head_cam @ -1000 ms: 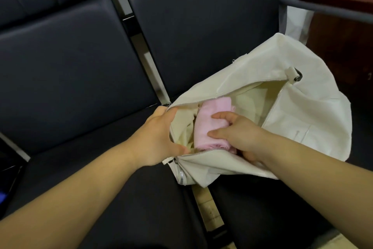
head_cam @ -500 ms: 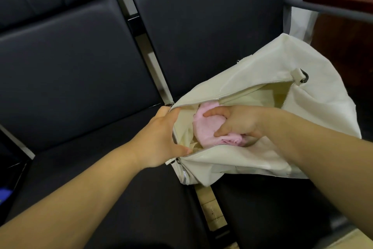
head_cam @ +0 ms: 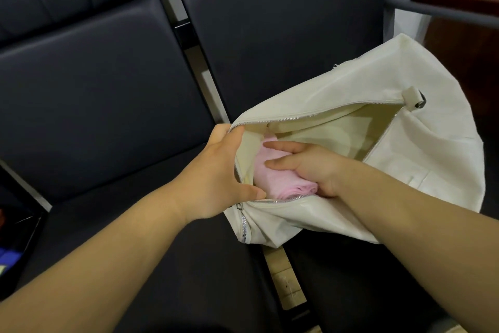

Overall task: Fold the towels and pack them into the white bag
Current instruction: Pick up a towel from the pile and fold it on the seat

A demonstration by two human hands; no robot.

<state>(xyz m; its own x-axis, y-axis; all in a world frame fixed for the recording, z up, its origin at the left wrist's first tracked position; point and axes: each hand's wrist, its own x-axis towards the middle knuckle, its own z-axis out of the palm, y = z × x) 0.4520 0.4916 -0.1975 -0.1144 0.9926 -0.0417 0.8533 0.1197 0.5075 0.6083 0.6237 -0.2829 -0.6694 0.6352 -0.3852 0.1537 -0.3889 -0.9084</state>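
Folded into a thick bundle, the pink towel (head_cam: 272, 176) lies inside the white bag (head_cam: 378, 84), at its unzipped mouth, long axis running far-to-near, layered end nearest. The right hand (head_cam: 310, 168) grips it with curled fingers; the left hand (head_cam: 216, 173) clutches the bag's rim.

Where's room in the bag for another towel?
Free: the bare lining of the white canvas bag, between the right hand and the far end of the zip. Crowded: near the left hand, where the folded pink towel sits.

Pink folded towel (head_cam: 272, 176) — inside unzipped white bag (head_cam: 405, 159)
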